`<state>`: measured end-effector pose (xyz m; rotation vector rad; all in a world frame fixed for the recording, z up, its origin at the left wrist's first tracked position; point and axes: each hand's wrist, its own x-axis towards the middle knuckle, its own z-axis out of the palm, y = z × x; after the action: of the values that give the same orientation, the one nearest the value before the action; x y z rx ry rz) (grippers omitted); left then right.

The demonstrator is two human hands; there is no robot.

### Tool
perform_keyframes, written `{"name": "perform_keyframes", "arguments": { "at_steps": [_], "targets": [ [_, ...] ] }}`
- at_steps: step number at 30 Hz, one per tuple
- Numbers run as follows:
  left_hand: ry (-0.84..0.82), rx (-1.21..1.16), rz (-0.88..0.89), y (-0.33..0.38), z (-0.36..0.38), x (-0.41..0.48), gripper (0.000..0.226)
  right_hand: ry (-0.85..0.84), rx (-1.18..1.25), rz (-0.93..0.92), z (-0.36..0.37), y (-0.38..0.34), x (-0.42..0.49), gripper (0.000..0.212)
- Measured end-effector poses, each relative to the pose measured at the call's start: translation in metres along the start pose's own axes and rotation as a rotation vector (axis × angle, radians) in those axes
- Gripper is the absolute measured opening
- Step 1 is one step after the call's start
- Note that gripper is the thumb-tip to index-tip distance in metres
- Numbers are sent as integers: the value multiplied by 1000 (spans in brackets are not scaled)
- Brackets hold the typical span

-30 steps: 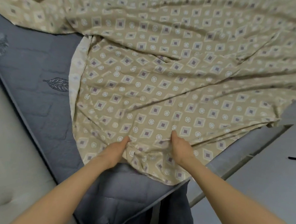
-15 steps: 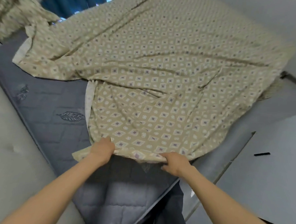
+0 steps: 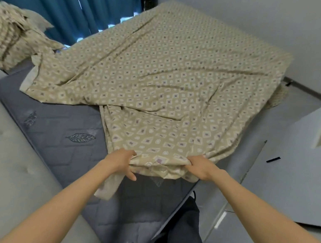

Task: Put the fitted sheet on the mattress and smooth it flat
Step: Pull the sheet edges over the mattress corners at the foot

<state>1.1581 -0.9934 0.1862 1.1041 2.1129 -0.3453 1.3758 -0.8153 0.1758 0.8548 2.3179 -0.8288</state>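
Observation:
A beige fitted sheet [image 3: 158,80] with a diamond pattern lies spread over most of the grey quilted mattress [image 3: 62,134]. Its near left part is folded back, so the mattress shows bare at the left and at the near corner. My left hand [image 3: 120,162] grips the sheet's near edge, fingers curled over the bunched cloth. A little to the right, my right hand [image 3: 200,166] grips the same edge. The cloth between my hands is gathered and lifted slightly off the mattress.
A grey padded headboard [image 3: 10,169] runs along the left. A patterned pillow [image 3: 9,41] sits at the far left, before blue curtains [image 3: 68,10]. White furniture [image 3: 292,174] with a black handle stands on the right, across a narrow floor strip.
The camera has tilted up and pulled back, showing the whole bed. Both hands have drawn the sheet's near edge toward me and lifted it, bunching the cloth.

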Motion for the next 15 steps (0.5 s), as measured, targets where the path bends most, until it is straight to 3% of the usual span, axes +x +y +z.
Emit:
{"name": "perform_keyframes", "arguments": {
  "at_steps": [3, 5, 8, 11, 15],
  "targets": [
    [247, 195, -80, 3, -3, -7, 37, -7, 4, 0, 0, -5, -6, 28],
    [397, 213, -115, 1, -3, -12, 29, -17, -5, 7, 2, -7, -12, 32],
    [526, -130, -158, -11, -6, -12, 29, 40, -123, 29, 5, -1, -19, 47],
    [487, -523, -109, -12, -9, -12, 24, 197, -147, 48, 10, 6, -19, 34],
    [495, -828, -39, 5, -14, -21, 32, 317, -78, 66, 15, 8, -20, 28]
  ]
}}
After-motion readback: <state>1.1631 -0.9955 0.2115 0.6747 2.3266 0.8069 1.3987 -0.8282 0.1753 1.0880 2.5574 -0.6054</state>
